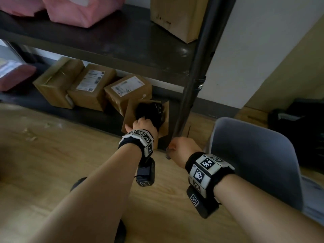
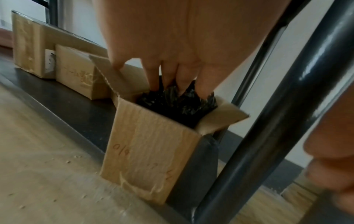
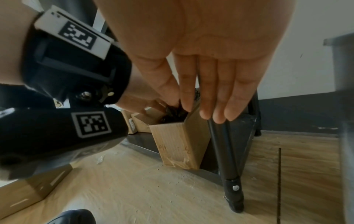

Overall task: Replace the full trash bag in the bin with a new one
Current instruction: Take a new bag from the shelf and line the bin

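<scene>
An open cardboard box [image 1: 130, 118] stands on the low shelf beside the shelf's black leg [image 1: 188, 100], and a crumpled bundle of black trash bags [image 1: 150, 109] fills it. My left hand [image 1: 142, 124] reaches into the box from above. Its fingers [image 2: 180, 78] dig into the black plastic [image 2: 178, 104] and grip it, while the thumb lies on the box flap [image 2: 118, 72]. My right hand [image 1: 182, 148] hovers in front of the leg and holds nothing; its fingers [image 3: 214, 97] are straight and together. The grey bin [image 1: 254, 155] stands on the floor to the right.
Several sealed cardboard boxes [image 1: 91, 86] stand on the low shelf left of the open one. An upper shelf board [image 1: 105, 39] overhangs them and carries pink packages [image 1: 82, 11]. A dark bag [image 1: 298, 123] lies behind the bin. The wooden floor [image 1: 52, 155] is littered with small scraps.
</scene>
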`<action>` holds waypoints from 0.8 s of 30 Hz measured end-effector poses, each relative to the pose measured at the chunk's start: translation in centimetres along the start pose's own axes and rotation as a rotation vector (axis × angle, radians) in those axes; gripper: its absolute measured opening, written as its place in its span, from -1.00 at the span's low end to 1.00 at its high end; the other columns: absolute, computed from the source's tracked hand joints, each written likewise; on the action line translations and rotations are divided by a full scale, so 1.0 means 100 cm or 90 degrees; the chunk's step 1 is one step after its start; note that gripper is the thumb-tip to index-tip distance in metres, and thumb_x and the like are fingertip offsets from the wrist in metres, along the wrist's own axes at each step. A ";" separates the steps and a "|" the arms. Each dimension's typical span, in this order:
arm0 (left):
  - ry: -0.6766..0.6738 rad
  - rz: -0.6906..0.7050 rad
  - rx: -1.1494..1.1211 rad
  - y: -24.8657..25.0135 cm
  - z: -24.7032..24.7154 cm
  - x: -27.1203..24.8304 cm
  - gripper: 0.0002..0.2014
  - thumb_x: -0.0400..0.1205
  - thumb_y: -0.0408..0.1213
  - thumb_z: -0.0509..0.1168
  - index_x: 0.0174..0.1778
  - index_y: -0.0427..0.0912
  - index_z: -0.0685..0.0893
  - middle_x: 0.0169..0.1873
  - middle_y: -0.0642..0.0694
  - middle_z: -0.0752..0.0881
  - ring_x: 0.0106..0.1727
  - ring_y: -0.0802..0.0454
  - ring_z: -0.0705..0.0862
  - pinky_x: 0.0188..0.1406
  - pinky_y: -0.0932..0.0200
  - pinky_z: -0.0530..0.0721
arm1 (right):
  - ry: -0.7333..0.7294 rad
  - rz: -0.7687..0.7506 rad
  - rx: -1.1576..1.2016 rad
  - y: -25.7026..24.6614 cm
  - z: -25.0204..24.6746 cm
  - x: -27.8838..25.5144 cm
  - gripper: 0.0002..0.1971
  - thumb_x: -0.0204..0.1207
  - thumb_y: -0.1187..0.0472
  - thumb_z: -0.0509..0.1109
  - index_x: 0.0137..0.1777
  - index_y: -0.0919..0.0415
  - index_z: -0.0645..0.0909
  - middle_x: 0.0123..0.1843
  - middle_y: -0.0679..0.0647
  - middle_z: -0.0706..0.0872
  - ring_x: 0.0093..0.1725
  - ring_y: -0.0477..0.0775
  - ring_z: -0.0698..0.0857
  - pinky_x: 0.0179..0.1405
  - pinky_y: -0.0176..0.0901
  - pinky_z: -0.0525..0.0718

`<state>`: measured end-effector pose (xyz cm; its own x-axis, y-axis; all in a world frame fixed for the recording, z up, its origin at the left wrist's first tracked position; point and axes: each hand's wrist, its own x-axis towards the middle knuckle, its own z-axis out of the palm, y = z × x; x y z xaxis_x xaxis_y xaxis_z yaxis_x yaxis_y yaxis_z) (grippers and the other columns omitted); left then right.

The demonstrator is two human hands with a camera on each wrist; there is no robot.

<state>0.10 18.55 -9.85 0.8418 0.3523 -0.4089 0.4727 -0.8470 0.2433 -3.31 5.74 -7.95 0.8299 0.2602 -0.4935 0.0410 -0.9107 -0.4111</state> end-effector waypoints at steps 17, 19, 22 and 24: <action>0.216 0.147 -0.255 -0.006 -0.060 -0.081 -0.60 0.69 -0.21 0.17 0.47 -0.13 0.50 0.49 -0.16 0.45 0.49 -0.08 0.45 0.45 0.13 0.41 | 0.081 -0.018 0.097 0.006 -0.026 -0.047 -0.71 0.60 0.14 0.25 0.25 0.22 0.60 0.16 0.16 0.71 0.14 0.15 0.71 0.00 -0.16 0.62; 0.230 0.156 -0.275 -0.004 -0.056 -0.103 -0.71 0.65 -0.17 0.25 0.27 -0.11 0.64 0.34 -0.14 0.58 0.34 -0.07 0.57 0.23 0.18 0.50 | 0.126 -0.032 0.176 0.010 -0.027 -0.051 -0.64 0.53 0.09 0.32 0.30 0.17 0.53 0.15 0.12 0.72 0.15 0.15 0.72 0.04 -0.13 0.66; 0.193 0.211 -0.257 0.005 -0.051 -0.134 -0.84 0.57 -0.16 0.35 0.02 -0.10 0.65 0.07 -0.07 0.64 0.05 0.04 0.60 -0.03 0.23 0.51 | 0.147 -0.099 0.241 0.015 -0.032 -0.070 -0.24 0.42 0.11 0.47 0.57 0.03 0.18 0.30 0.05 0.63 0.29 0.09 0.65 0.28 -0.13 0.58; 0.165 0.255 -0.221 0.016 -0.050 -0.153 -0.91 0.56 -0.22 0.37 -0.08 -0.07 0.60 -0.07 0.03 0.60 -0.04 0.12 0.54 -0.10 0.26 0.47 | 0.141 -0.132 0.201 0.020 -0.037 -0.087 -0.12 0.40 0.17 0.51 0.63 0.02 0.07 0.41 0.08 0.57 0.38 0.10 0.59 0.33 -0.18 0.48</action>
<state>-10.73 13.82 1.14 0.9880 0.1539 -0.0084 0.1252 -0.7694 0.6264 -8.36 0.43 -1.68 0.9230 0.3204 -0.2131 0.0757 -0.6942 -0.7158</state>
